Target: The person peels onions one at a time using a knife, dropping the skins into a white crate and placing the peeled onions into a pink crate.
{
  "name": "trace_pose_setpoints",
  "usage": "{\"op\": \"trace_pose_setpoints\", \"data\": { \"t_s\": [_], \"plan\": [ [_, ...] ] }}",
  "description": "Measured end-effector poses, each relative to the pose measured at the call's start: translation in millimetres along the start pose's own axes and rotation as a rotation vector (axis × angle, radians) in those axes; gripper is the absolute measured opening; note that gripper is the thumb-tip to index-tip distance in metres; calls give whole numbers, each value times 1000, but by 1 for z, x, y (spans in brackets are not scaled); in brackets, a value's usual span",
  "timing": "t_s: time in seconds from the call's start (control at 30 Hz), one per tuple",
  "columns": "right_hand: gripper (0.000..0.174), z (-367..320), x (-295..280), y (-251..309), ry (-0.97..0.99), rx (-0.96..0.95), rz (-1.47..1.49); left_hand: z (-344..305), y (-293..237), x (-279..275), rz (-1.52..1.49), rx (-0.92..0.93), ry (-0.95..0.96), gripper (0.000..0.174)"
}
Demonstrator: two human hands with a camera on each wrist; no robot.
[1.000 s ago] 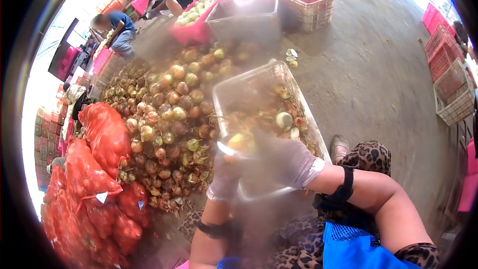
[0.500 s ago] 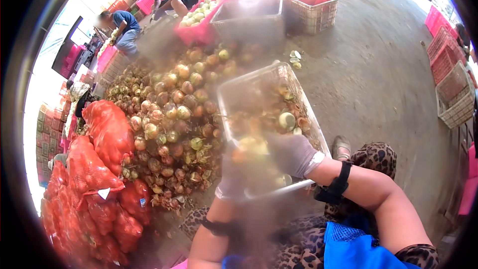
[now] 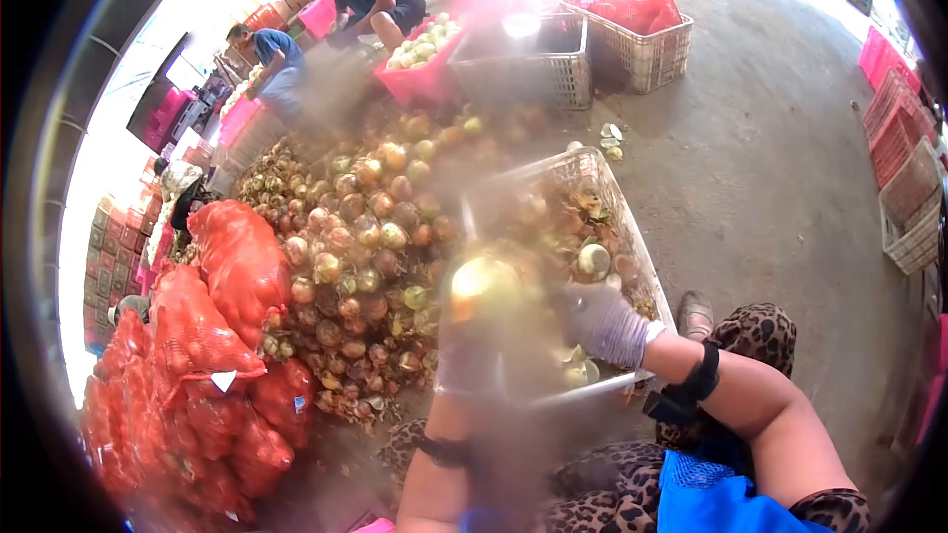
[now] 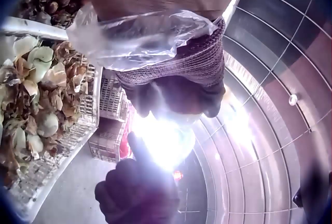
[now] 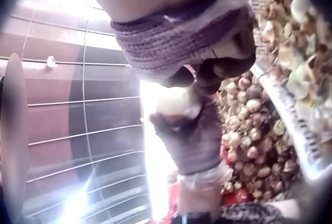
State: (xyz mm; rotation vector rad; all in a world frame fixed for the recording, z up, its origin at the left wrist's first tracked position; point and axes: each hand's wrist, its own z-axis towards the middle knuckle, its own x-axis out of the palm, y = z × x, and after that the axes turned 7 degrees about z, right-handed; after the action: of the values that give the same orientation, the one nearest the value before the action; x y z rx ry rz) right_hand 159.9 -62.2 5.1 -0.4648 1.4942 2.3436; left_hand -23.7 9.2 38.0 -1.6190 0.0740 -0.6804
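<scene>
In the head view the left gloved hand (image 3: pixel 462 360) holds a pale, shiny peeled onion (image 3: pixel 484 281) over the near left part of a white crate (image 3: pixel 647 262). Close on its right is the right gloved hand (image 3: pixel 604 324), its fingers curled. The right wrist view has the left hand (image 5: pixel 192 143) gripping the onion (image 5: pixel 177 101) from below, while the right hand (image 5: pixel 192 53) curls round a pale object (image 5: pixel 228 52), perhaps a handle. Glare covers the onion (image 4: pixel 168 138) between the left hand (image 4: pixel 176 86) and right hand (image 4: pixel 137 190) in the left wrist view.
Onion skins and a few onions lie in the crate. A pile of unpeeled onions (image 3: pixel 380 222) spreads left of it, beside red mesh sacks (image 3: pixel 237 266). Farther back stand a grey crate (image 3: pixel 568 79), a pink crate of peeled onions (image 3: pixel 420 79) and two seated people.
The view has shifted, so the crates and pile appear farther right and lower. The right hand has drawn away from the left, and the onion in the left hand shows more fully.
</scene>
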Motion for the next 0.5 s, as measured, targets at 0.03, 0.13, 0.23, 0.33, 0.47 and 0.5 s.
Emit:
{"op": "trace_pose_setpoints", "data": {
  "t_s": [0.03,0.13,0.23,0.33,0.47,0.5],
  "plan": [
    [23,4,-1,18,11,225,188,2,-1,1,-24,4,-6,83],
    [15,9,1,36,79,633,546,7,-1,6,-32,122,59,78],
    [17,10,6,21,209,398,285,9,4,2,53,156,-18,77],
    [13,3,11,2,290,26,-354,20,26,-28,-453,-45,63,80],
    [29,-8,19,0,75,-35,-462,18,16,-17,-315,13,-47,77],
    [31,-5,13,15,26,14,-367,15,5,-9,-772,-93,90,76]
  ]
}}
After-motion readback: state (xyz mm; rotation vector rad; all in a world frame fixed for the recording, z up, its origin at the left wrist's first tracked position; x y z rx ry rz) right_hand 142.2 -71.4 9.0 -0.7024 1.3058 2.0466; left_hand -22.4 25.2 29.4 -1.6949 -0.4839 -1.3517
